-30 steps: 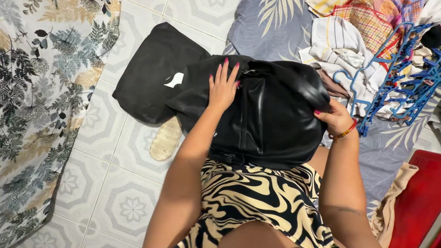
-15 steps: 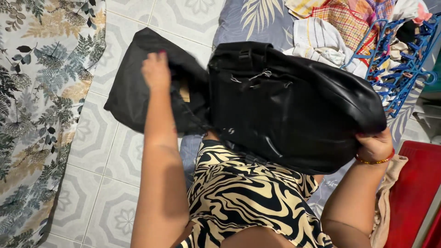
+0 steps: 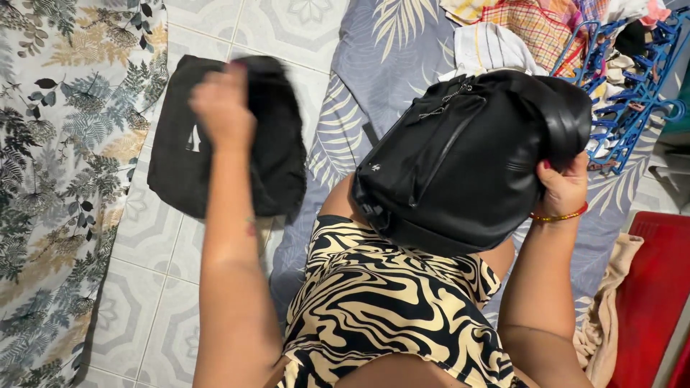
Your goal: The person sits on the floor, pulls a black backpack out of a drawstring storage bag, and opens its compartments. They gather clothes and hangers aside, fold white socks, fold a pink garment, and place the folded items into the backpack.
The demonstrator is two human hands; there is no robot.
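A person in a black-and-cream zebra-print dress sits on the floor, a black backpack lifted clear above the lap. The right hand, a red-and-gold bangle at its wrist, grasps the backpack's rolled far end and carries its weight; the pack tilts, its zip pocket facing up. The left hand, blurred, is closed on the top edge of a black cloth bag, part of which lies on the patterned tiles to the left, near the edge of a leaf-print sheet. Backpack and bag are apart, with nothing visibly between them. Judging by how things lie, the two have been separated: the pack is out and in hand, the cloth bag limp and flat; neither has been set down for good. Under the pack a grey palm-print sheet runs toward the far edge, where striped and checked laundry and blue hangers are heaped at the far right corner. A red mat shows at the near right.
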